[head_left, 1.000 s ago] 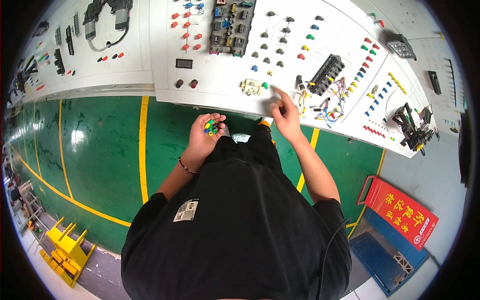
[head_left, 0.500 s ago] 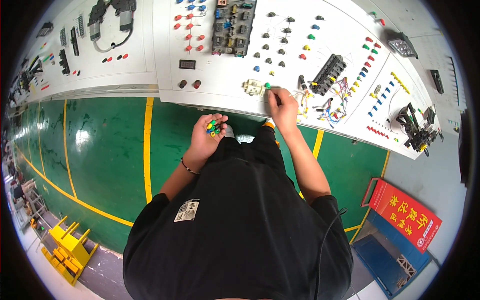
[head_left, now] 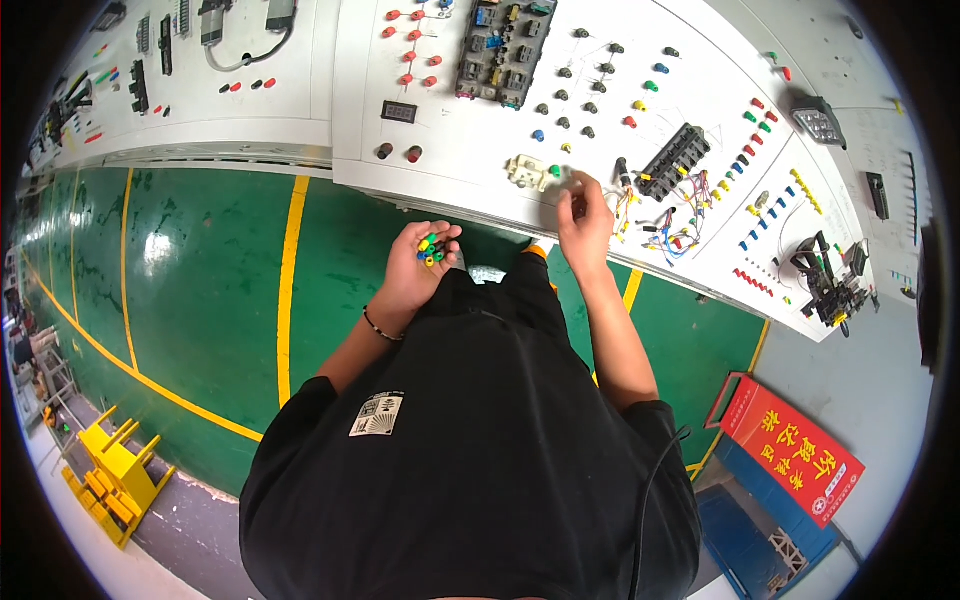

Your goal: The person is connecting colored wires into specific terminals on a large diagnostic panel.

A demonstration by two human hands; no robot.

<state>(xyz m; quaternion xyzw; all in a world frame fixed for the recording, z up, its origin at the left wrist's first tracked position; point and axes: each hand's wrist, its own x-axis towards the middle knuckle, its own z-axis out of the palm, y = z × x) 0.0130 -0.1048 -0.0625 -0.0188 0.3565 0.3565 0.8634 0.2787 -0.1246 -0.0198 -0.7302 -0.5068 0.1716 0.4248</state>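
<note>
My left hand (head_left: 417,268) is cupped palm up in front of the white panel, holding several small plastic terminal caps (head_left: 433,252) in green, yellow, blue and black. My right hand (head_left: 585,222) is over the panel's near edge, thumb and forefinger bent but apart. Nothing shows between them. Just left of those fingertips a green terminal cap (head_left: 556,171) sits on the panel, beside a cream-coloured connector block (head_left: 527,173). A small yellow cap (head_left: 566,147) stands a little farther back.
On the white panel (head_left: 470,190) are a black fuse box (head_left: 507,52), a black connector block (head_left: 673,162) with loose coloured wires (head_left: 680,228), a small display (head_left: 399,112) and rows of coloured terminals. A red sign (head_left: 792,448) stands at right; a yellow stool (head_left: 118,475) is at far left.
My right hand has let go of the green cap and drawn slightly right of it, fingers parting. The panel has shifted right and down in view. My left hand still cups the caps.
</note>
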